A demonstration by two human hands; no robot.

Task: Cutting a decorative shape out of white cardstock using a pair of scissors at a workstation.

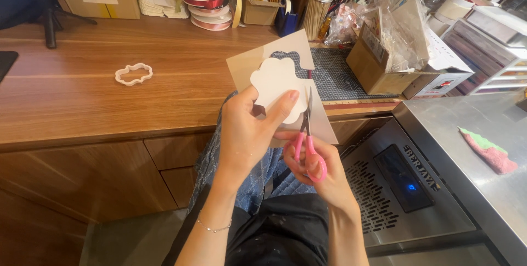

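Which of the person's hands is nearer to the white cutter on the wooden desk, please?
Left. The left hand holds the card just right of the cutter. The right hand, working the pink scissors, is farther right and lower.

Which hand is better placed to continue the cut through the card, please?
Probably the right hand: it holds the pink scissors, blades at the card. The left hand grips the card.
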